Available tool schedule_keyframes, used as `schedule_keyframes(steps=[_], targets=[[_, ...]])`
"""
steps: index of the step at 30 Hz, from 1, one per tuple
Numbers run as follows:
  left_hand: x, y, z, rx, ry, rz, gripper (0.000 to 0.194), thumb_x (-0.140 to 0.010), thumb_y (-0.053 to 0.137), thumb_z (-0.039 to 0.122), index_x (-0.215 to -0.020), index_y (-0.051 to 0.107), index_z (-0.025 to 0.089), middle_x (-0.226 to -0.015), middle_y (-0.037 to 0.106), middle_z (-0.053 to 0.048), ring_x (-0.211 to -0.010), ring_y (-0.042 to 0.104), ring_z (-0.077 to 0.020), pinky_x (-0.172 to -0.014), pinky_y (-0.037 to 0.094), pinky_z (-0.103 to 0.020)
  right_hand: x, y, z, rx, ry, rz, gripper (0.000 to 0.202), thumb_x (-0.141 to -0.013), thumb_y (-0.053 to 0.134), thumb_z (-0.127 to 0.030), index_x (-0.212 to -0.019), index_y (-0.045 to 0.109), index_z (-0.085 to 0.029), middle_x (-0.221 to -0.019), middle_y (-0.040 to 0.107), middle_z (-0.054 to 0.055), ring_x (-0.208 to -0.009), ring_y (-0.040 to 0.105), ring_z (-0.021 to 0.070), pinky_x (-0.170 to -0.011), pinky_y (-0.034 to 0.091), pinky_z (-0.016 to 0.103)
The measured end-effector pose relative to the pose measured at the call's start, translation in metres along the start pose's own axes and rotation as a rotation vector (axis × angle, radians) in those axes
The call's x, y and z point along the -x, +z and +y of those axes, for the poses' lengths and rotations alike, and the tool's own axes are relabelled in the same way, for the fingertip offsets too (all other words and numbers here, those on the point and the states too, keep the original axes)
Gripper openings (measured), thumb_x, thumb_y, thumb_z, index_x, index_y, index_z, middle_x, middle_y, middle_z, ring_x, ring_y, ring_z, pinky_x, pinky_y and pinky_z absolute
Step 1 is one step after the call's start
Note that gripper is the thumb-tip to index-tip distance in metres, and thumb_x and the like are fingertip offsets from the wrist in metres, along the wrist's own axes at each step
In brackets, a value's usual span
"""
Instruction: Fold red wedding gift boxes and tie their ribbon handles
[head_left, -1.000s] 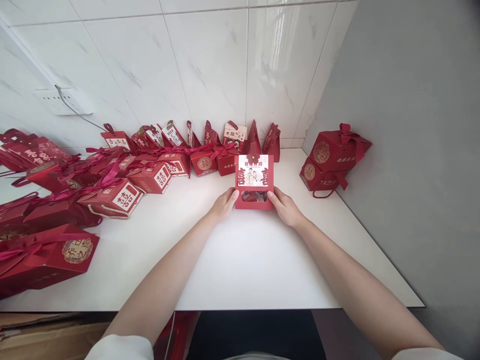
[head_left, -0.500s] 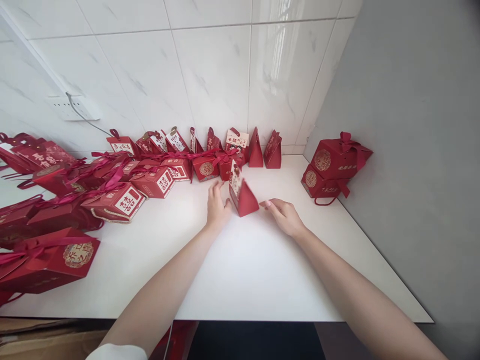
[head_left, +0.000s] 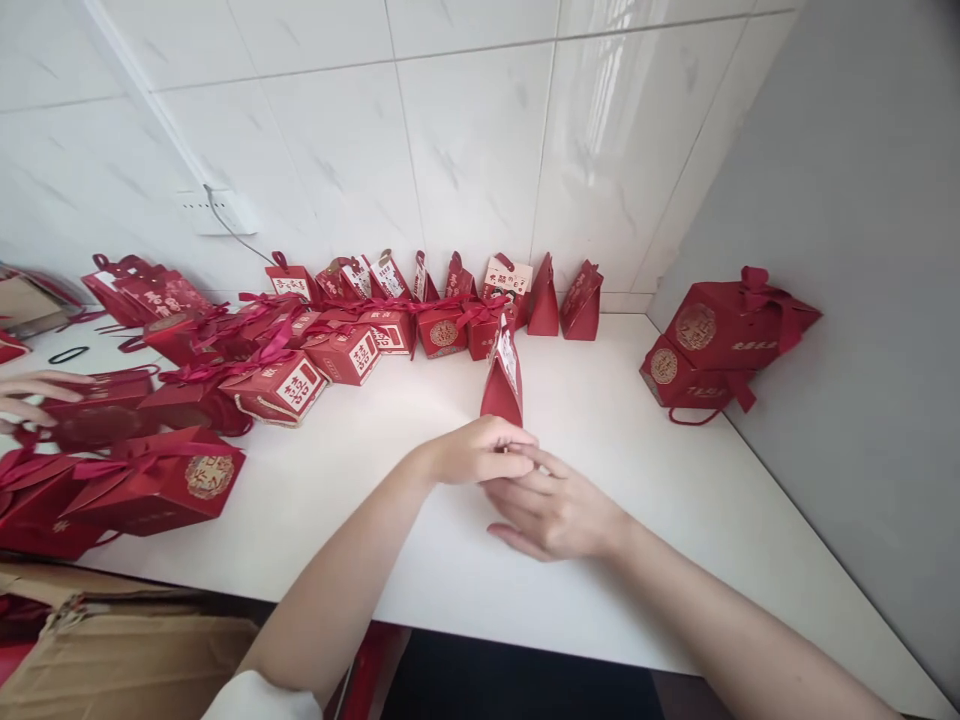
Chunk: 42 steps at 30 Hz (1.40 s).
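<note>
White wall tiles point(head_left: 472, 150) back the table point(head_left: 607, 410), where your slack, seemingly unladen right hand point(head_left: 553, 512) meets your curled left hand point(head_left: 476, 452), its hold unclear, just before the tent-shaped red gift box point(head_left: 500, 396) between front and back edges, which a forward knuckle bump could topple.

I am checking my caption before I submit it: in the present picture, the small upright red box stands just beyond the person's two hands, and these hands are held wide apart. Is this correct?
Not quite: the head view shows the left hand and the right hand close together, fingers overlapping, not wide apart. The small upright red box does stand just beyond them.
</note>
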<state>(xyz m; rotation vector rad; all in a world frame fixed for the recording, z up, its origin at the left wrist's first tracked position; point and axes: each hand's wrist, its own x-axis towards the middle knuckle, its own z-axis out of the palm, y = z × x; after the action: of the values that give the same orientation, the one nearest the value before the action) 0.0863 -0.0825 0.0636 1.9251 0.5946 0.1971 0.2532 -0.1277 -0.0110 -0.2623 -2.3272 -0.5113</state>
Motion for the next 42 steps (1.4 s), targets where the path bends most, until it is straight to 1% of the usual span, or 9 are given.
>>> schedule_keyframes(steps=[3, 5, 11, 15, 23, 28, 33, 38, 42], targets=[[0.003, -0.015, -0.009, -0.052, -0.115, -0.371, 0.027, -0.082, 0.061, 0.034, -0.066, 0.052, 0.015, -0.057, 0.042, 0.003, -0.055, 0.037, -0.0087, -0.051, 0.029, -0.023, -0.003, 0.021, -0.014, -0.043, -0.207, -0.076, 0.026, -0.096, 0.053, -0.031, -0.09, 0.07, -0.012, -0.115, 0.068, 0.013, -0.118, 0.056, 0.0268, -0.11, 0.036, 0.045], [0.002, -0.018, -0.017, -0.047, -0.159, -0.51, 0.026, -0.079, 0.063, 0.034, -0.066, 0.053, 0.015, -0.059, 0.046, 0.003, -0.057, 0.041, -0.0097, -0.053, 0.033, -0.023, -0.003, 0.032, -0.018, -0.064, -0.286, -0.107, 0.026, -0.098, 0.051, -0.028, -0.089, 0.069, -0.012, -0.107, 0.07, 0.011, -0.112, 0.059, 0.0251, -0.105, 0.04, 0.042], [-0.005, -0.012, -0.026, 0.044, -0.253, -0.359, 0.027, -0.074, 0.071, 0.038, -0.076, 0.056, 0.016, -0.066, 0.05, 0.002, -0.062, 0.046, -0.0111, -0.054, 0.036, -0.022, 0.001, 0.039, -0.008, 0.012, -0.162, -0.196, 0.019, -0.098, 0.048, -0.015, -0.088, 0.065, -0.014, -0.096, 0.068, 0.009, -0.096, 0.062, 0.0248, -0.091, 0.044, 0.046], [-0.007, -0.008, -0.024, 0.114, -0.28, -0.352, 0.023, -0.077, 0.063, 0.037, -0.075, 0.057, 0.015, -0.064, 0.05, 0.002, -0.061, 0.046, -0.012, -0.054, 0.036, -0.023, -0.003, 0.035, -0.009, 0.061, -0.135, -0.256, 0.02, -0.096, 0.046, -0.009, -0.088, 0.063, -0.013, -0.095, 0.066, 0.01, -0.096, 0.06, 0.0245, -0.088, 0.044, 0.045], [-0.009, -0.01, -0.03, 0.286, -0.259, -0.333, 0.007, -0.066, 0.054, 0.019, -0.068, 0.048, 0.016, -0.062, 0.037, 0.004, -0.06, 0.033, -0.0102, -0.056, 0.026, -0.025, -0.003, 0.022, -0.003, 0.067, -0.234, -0.354, 0.016, -0.09, 0.05, -0.002, -0.086, 0.061, -0.013, -0.089, 0.062, 0.008, -0.085, 0.057, 0.0221, -0.076, 0.04, 0.04], [-0.004, -0.018, -0.03, 0.312, -0.223, -0.344, 0.012, -0.068, 0.058, 0.021, -0.077, 0.053, 0.016, -0.071, 0.046, 0.003, -0.07, 0.041, -0.0123, -0.064, 0.032, -0.024, -0.003, 0.024, -0.006, 0.046, -0.157, -0.254, 0.018, -0.096, 0.047, -0.011, -0.084, 0.06, -0.015, -0.089, 0.063, 0.007, -0.084, 0.054, 0.0216, -0.08, 0.038, 0.042], [-0.006, -0.016, -0.03, 0.178, -0.219, -0.314, 0.027, -0.083, 0.061, 0.04, -0.074, 0.051, 0.016, -0.068, 0.044, 0.003, -0.066, 0.039, -0.0112, -0.061, 0.03, -0.024, 0.001, 0.034, -0.007, 0.011, -0.151, -0.251, 0.022, -0.096, 0.047, -0.011, -0.078, 0.059, -0.015, -0.075, 0.058, 0.004, -0.075, 0.051, 0.0197, -0.072, 0.037, 0.037], [-0.011, -0.014, -0.037, 0.239, -0.193, -0.277, 0.011, -0.077, 0.058, 0.022, -0.073, 0.05, 0.016, -0.068, 0.042, 0.004, -0.067, 0.038, -0.011, -0.063, 0.03, -0.024, 0.004, 0.032, -0.002, 0.005, -0.145, -0.321, 0.023, -0.092, 0.045, -0.002, -0.079, 0.058, -0.015, -0.072, 0.056, 0.002, -0.071, 0.048, 0.0183, -0.069, 0.033, 0.036], [-0.007, -0.02, -0.037, 0.258, -0.178, -0.289, 0.006, -0.072, 0.056, 0.015, -0.077, 0.053, 0.016, -0.073, 0.047, 0.003, -0.072, 0.042, -0.0121, -0.068, 0.034, -0.025, 0.001, 0.026, -0.002, -0.022, -0.083, -0.276, 0.027, -0.096, 0.045, -0.01, -0.072, 0.058, -0.016, -0.069, 0.056, 0.002, -0.069, 0.048, 0.0171, -0.073, 0.033, 0.036]])
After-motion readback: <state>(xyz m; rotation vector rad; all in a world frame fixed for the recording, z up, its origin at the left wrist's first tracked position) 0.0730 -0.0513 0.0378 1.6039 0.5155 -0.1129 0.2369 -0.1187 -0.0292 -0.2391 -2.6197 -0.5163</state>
